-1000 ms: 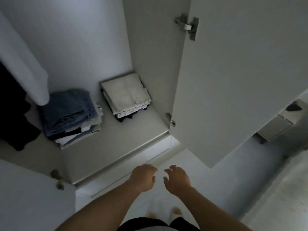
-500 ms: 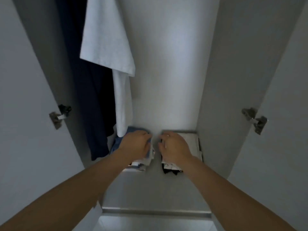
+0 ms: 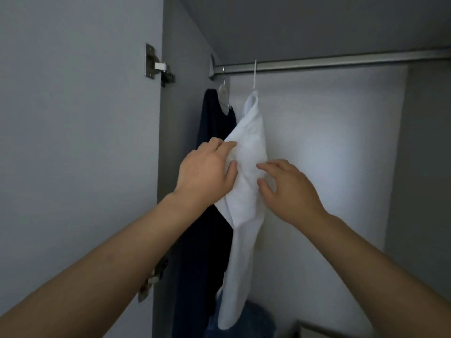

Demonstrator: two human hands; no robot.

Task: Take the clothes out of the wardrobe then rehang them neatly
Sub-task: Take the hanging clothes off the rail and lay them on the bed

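View into an open wardrobe, read from left to right. At far left, the pale grey inner face of the wardrobe door (image 3: 73, 142) carries a metal hinge (image 3: 156, 67) near its top. Next hangs a long dark navy garment (image 3: 212, 191) on a clear hanger, then a white fabric shirt (image 3: 246, 191) on a thin white hanger hook (image 3: 255, 74); both hang from the horizontal metal rail (image 3: 341, 62) that runs to the right wall. The left hand (image 3: 205, 174) grips the left edge of the white shirt at mid-height, fingers curled over the cloth with the thumb underneath. The right hand (image 3: 288, 189) lies just beside the shirt's right edge, fingers spread and bent, tips touching or almost touching the fabric; a firm hold cannot be confirmed. A folded blue item (image 3: 251, 320) shows at the bottom.

Step in hand, as judged: the start of removal, taking hold of the white shirt. The next move probably calls for raising a hand to the hanger hook and lifting it clear of the rail without dragging the navy garment, which touches the shirt.

Half a second earlier both hands rested low on the folded stacks on the wardrobe floor; they have since risen to the hanging shirt, and the view has tilted upward to show the rail.
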